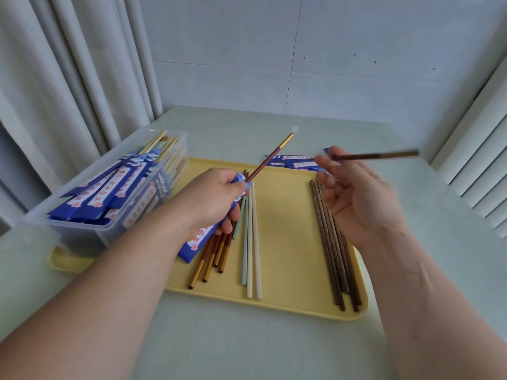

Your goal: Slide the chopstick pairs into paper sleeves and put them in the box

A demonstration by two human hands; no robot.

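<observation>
left hand [216, 201] gripping blue paper sleeve [203, 234], one gold-tipped chopstick [270, 157] sticking out of it | right hand [356, 196] pinching second chopstick [378, 155], blurred, above yellow tray [288, 270] | clear box [115, 187] of sleeved pairs sitting left on table [247, 346]

light: bright, soft, even | shadows: faint | blur: chopstick [384, 155] in right hand [356, 198] smeared | edges: bowed

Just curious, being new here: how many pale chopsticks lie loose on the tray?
3: a mint chopstick, then two cream chopsticks, side by side on the tray, by the left hand, which may hide more.
</observation>
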